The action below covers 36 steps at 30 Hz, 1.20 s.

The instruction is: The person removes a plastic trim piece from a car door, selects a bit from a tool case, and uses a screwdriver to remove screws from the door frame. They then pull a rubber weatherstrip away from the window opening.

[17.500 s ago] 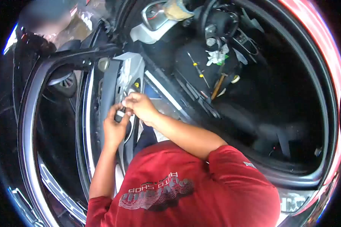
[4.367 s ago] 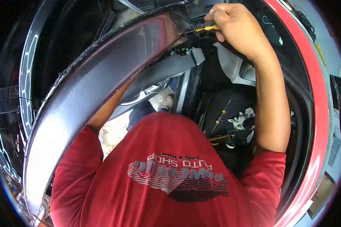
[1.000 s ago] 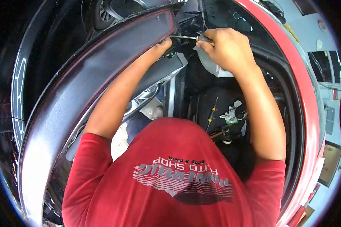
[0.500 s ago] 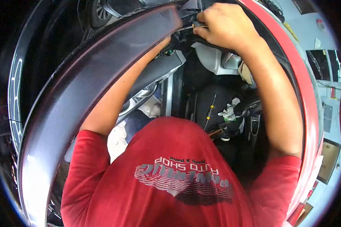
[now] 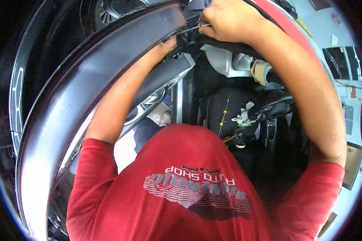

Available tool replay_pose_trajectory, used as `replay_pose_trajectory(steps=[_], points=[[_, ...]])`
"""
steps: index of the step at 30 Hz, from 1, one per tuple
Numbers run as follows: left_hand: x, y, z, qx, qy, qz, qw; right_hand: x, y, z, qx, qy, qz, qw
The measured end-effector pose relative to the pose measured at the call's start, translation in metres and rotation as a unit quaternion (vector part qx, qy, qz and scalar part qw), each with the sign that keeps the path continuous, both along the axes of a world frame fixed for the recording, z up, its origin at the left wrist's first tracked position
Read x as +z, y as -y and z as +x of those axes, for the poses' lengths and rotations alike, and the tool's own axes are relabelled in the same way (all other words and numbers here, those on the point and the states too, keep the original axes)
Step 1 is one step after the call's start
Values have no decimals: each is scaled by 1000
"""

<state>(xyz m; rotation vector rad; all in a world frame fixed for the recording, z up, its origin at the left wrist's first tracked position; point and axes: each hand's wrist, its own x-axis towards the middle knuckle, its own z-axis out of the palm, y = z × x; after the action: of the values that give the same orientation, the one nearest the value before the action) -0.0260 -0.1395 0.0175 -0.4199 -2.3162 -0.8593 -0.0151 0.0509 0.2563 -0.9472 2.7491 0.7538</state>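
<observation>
My right hand (image 5: 229,20) is closed around a screwdriver (image 5: 192,28), its thin metal shaft pointing left to the end of the dark grey door frame (image 5: 96,60). Only a little of the handle shows between the fingers. Behind that frame, my left hand (image 5: 168,45) reaches up close to the dark gap at the door's edge. Its fingers are mostly hidden, so I cannot see whether they hold anything. Below it lies the inner door panel (image 5: 165,80) with its switches.
Inside the car, a yellow-and-black screwdriver (image 5: 223,117), crumpled white paper (image 5: 244,114) and a wooden-handled tool (image 5: 230,139) lie on the black seat area. The red car body edge (image 5: 289,30) curves along the right. A wheel (image 5: 105,16) shows beyond the door.
My right hand has shifted slightly up and left with the screwdriver, and its elbow has swung outward to the right. More of my left hand shows beside the frame.
</observation>
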Motion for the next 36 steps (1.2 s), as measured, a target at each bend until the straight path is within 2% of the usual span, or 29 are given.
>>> replay_pose_trajectory(steps=[2,4,5,6,9,11,16,18,19,20,21,24,25,26,28,30,32,33,36], points=[[6,8,3,16,45,-6,999,3,7,0,21,7,38,999],[28,13,5,-57,-78,-54,994,6,3,3,45,6,34,998],[22,9,6,-54,-79,6,995,8,2,2,45,6,33,998],[15,10,3,-55,-79,8,995,7,2,1,46,6,37,998],[8,11,-2,-92,-56,-9,994,8,4,-4,42,11,53,998],[10,6,1,-41,60,5,997,13,5,-5,35,15,65,997],[18,8,5,-49,71,4,996,19,13,-9,42,28,71,996],[17,8,12,-33,76,-1,997,-11,27,-13,70,33,1,997],[18,9,13,-38,38,-9,999,-23,31,-11,50,48,-46,997],[20,12,12,-46,-3,-18,999,-21,30,-10,52,56,-44,996],[20,16,15,-77,71,-3,995,-24,29,-8,42,49,-37,997],[25,21,23,-56,86,-43,994,-17,8,6,46,2,-22,999],[7,10,10,-95,194,31,976,-5,-11,-3,2,36,18,999],[12,9,12,-99,187,31,977,0,-14,-3,-1,29,19,999],[27,10,20,-42,92,-6,995,3,-18,-4,-23,52,21,998],[13,14,15,-27,100,-54,993,-3,-30,-3,-14,52,-32,998],[-10,23,10,-38,42,-49,997,-11,-27,-5,-123,156,-24,980],[10,22,10,-65,158,-61,983,-34,-32,-22,-201,205,17,958],[20,25,6,-81,139,-84,983,-86,-41,-27,-182,187,-4,965]])
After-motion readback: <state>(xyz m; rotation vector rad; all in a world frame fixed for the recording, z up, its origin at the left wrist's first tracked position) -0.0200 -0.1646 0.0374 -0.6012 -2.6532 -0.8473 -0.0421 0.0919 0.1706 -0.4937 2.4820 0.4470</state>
